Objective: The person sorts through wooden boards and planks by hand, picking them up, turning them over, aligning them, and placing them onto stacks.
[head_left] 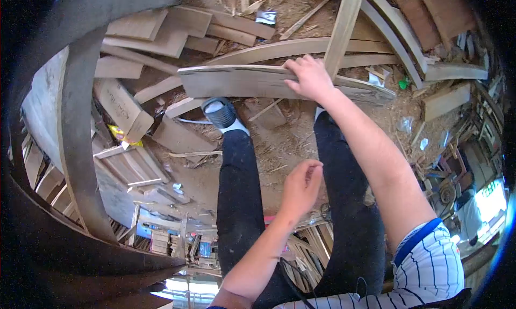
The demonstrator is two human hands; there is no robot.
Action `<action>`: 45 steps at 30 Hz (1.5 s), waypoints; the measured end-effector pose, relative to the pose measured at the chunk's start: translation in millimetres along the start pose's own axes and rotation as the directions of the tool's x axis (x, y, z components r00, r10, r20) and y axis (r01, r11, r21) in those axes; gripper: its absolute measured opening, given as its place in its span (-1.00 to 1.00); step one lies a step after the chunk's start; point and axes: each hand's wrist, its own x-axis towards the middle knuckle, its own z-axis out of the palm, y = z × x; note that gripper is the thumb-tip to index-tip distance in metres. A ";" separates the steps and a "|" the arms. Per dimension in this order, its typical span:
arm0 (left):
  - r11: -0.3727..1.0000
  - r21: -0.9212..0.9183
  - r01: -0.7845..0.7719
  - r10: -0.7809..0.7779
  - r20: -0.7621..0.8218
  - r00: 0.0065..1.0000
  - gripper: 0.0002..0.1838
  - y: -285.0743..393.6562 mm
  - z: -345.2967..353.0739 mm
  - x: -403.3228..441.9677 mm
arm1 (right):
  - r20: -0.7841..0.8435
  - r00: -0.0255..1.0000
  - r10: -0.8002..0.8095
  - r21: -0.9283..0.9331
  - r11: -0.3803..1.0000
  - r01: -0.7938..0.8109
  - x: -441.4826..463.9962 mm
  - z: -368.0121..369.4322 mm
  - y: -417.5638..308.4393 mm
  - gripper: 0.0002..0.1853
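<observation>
My right hand [312, 79] grips the upper edge of a long wooden board [236, 82], fingers over the far side. The board stands on its long edge near my feet, its right end tapering and showing a dark, rough grain. Between my legs, my left hand [304, 186] hangs in the air with its fingers curled inward, apart from the board. Whatever those fingers may hold is hidden. My left foot, in a dark sandal [219, 113], is close against the board's lower edge.
Planks [156, 32] lie piled at the upper left, beside a cardboard box [121, 107]. An upright timber [344, 29] rises behind the board. Curved wooden pieces [395, 32] lie at the upper right. Wood shavings and scraps litter the dirt floor [279, 148]. A large curved frame [80, 137] stands left.
</observation>
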 end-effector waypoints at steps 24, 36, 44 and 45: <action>0.993 0.012 0.114 -0.115 0.074 0.991 -0.76 0.7 -34.7 -0.9 | -0.080 0.996 -0.032 -0.211 0.977 0.015 163.3 -60.3 3.5 -0.70; 0.998 -0.019 0.067 -0.066 0.054 0.996 -0.76 1.7 -43.7 -2.7 | -0.280 0.960 0.011 -0.150 0.987 -0.055 145.7 19.5 -23.5 -0.41; 0.994 -0.030 0.101 -0.099 0.063 0.993 -0.79 4.7 -46.0 -2.9 | -0.072 0.997 0.032 -0.158 0.986 -0.043 150.7 -22.5 -25.2 -0.56; 0.994 -0.029 0.109 -0.107 0.067 0.992 -0.79 4.1 -47.5 -2.7 | -0.065 0.997 0.037 -0.155 0.987 -0.047 142.4 -29.8 -31.1 -0.56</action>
